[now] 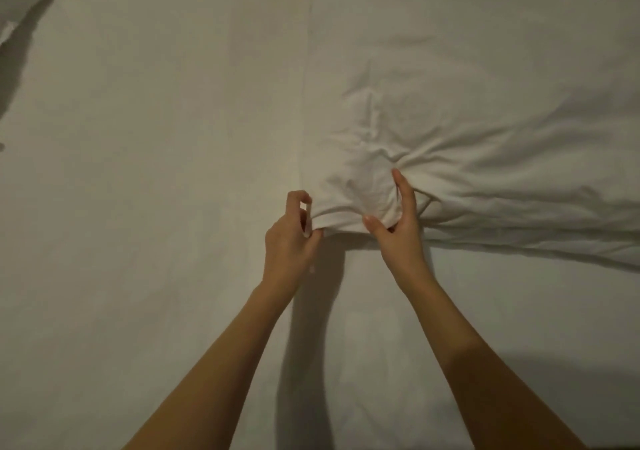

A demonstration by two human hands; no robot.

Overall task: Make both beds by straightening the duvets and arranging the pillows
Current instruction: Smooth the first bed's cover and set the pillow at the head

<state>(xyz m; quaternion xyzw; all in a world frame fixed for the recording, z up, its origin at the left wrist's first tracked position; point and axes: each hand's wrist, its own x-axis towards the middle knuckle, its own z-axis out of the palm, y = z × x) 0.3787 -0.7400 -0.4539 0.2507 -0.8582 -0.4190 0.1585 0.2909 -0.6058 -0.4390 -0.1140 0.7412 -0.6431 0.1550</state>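
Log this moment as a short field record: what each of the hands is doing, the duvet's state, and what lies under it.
left hand: pinches the duvet's corner
right hand: grips bunched fabric beside that corner
duvet: white, creased around the grip, covers the upper right
sheet: white, fairly smooth, exposed left and below the duvet
pillows: none clearly in view

left hand (pixel 289 238): bare, no rings | right hand (pixel 398 228): bare | forearms: bare, sleeveless
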